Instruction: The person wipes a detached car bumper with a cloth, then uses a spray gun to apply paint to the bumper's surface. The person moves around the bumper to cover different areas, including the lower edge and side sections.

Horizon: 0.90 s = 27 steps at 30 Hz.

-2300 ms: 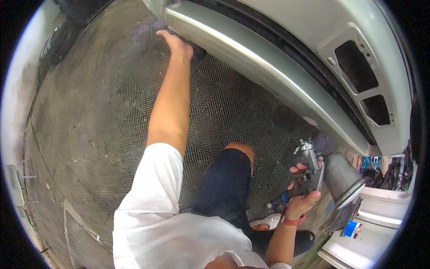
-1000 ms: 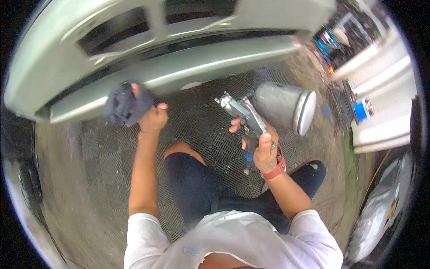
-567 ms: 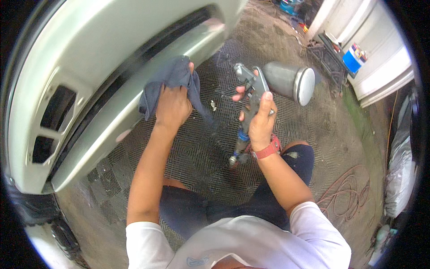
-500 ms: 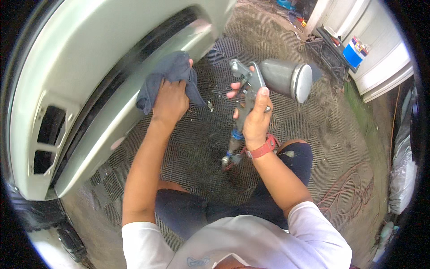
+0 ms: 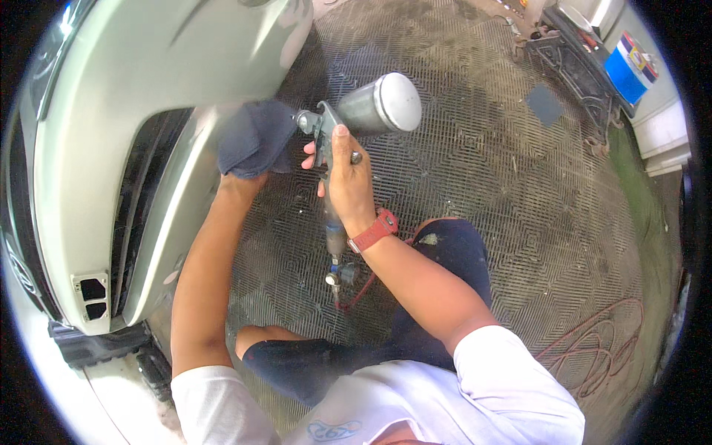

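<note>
My left hand (image 5: 251, 182) is wrapped in a dark grey-blue cloth (image 5: 256, 141), which hides most of its fingers. The cloth lies against the lower edge of a pale, grey-white car bumper (image 5: 159, 78). In my right hand (image 5: 350, 178) is a spray gun (image 5: 326, 133), its metal cup (image 5: 374, 104) tilted to the right and topped by a whitish lid. The gun's nozzle points left, close to the cloth. A small fitting and gauge (image 5: 337, 277) hang below the handle, with a red hose running off from there.
Ribbed, stained matting (image 5: 475, 170) covers the floor. A coiled red hose (image 5: 601, 348) lies at the lower right. Beyond the mat, a black stand (image 5: 575, 70) bears a blue-and-white can (image 5: 630, 70). A dark square piece (image 5: 545, 104) lies flat on the mat.
The view has shifted along the bumper. The cloth now covers my left hand, whose back and knuckles showed before. My right hand has brought the spray gun left, nearer to the cloth.
</note>
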{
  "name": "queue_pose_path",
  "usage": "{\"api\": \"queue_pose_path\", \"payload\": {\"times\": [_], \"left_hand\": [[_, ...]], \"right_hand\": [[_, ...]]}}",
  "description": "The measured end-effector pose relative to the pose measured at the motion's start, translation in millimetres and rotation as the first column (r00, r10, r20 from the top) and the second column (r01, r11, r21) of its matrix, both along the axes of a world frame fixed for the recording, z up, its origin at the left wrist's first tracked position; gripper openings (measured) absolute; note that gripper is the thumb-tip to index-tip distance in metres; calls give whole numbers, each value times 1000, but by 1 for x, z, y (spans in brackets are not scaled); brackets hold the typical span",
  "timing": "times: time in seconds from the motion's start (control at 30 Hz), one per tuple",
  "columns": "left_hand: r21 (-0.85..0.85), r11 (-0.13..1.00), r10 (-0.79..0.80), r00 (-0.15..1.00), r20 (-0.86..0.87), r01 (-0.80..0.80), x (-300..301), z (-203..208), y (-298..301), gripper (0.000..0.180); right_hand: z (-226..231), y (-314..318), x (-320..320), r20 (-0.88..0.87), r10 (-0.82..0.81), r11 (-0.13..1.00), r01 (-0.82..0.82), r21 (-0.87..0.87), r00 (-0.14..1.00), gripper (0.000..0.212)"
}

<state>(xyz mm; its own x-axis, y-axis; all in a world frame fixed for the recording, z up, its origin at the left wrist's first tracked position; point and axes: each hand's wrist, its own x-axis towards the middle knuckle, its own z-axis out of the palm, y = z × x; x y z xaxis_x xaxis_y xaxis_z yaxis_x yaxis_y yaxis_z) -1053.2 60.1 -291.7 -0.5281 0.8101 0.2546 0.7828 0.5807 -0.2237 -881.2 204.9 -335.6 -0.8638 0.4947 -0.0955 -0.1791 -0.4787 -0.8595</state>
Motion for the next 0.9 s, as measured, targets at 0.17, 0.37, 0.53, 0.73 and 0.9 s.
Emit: {"api": "queue_pose_path", "payload": {"times": [0.17, 0.37, 0.53, 0.73, 0.9], "left_hand": [[-395, 871, 327, 945, 22, -292, 11, 10, 45, 54], [-348, 872, 423, 888, 182, -345, 19, 4, 45, 51], [-277, 922, 315, 939, 139, -269, 10, -12, 55, 40], [-439, 835, 363, 931, -16, -333, -21, -53, 72, 26], [-637, 641, 306, 904, -299, -428, -54, -85, 92, 58]], "right_hand": [[-15, 25, -8, -10, 81, 996, -81, -39, 997, 66], [-21, 38, -12, -85, 129, 990, -133, -40, 988, 64], [-30, 55, -21, -64, 139, 985, -144, -91, 988, 62], [-25, 78, -10, -122, 170, 979, -182, -88, 978, 65], [-17, 94, 7, -148, 136, 984, -152, -98, 980, 65]]}}
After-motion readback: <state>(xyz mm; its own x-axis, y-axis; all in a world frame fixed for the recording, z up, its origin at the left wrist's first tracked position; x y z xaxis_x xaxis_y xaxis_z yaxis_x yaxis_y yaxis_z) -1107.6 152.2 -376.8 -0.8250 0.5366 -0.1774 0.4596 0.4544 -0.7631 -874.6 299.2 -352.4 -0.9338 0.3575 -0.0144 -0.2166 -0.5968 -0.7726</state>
